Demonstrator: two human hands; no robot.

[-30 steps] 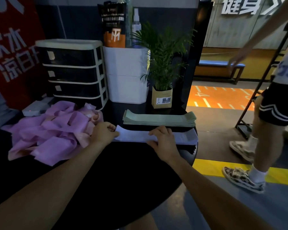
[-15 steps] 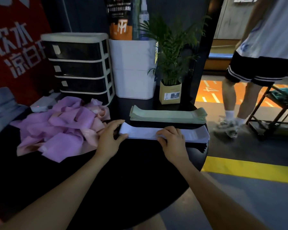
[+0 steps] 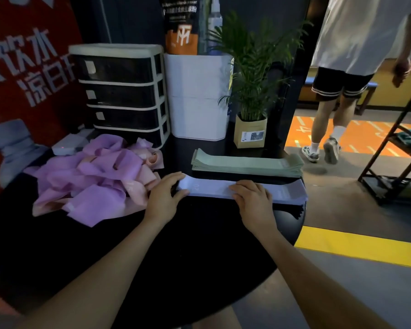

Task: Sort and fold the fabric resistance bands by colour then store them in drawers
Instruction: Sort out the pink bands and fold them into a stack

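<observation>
Your left hand (image 3: 163, 198): it rests at the left end of the pale lilac-blue band stack (image 3: 244, 189); thumb and fingers seem to close lightly round that end, a loose grip on it.
Your right hand (image 3: 253, 199): it lies flat on the middle of the same stack, fingers straight and pressing down, so it is released and grasps nothing.
Pale band stack: it lies lengthways on the dark round worktop (image 3: 199, 245), near its far right edge, with dark bands just showing beneath its right end.
Green band stack (image 3: 247, 162): neatly laid flat, just behind the pale stack and parallel to it.
Unsorted heap (image 3: 97, 176): purple and pink bands in a loose tangle to your left, touching your left hand's side.
Drawer unit (image 3: 121, 93): four dark drawers, all closed, at the back left, beside a white bin (image 3: 197, 96) and a potted plant (image 3: 249, 86).
Progress: by my judgement about halfway through sorting; green and pale colours look stacked, purple and pink are left, and nothing appears stored yet.
</observation>
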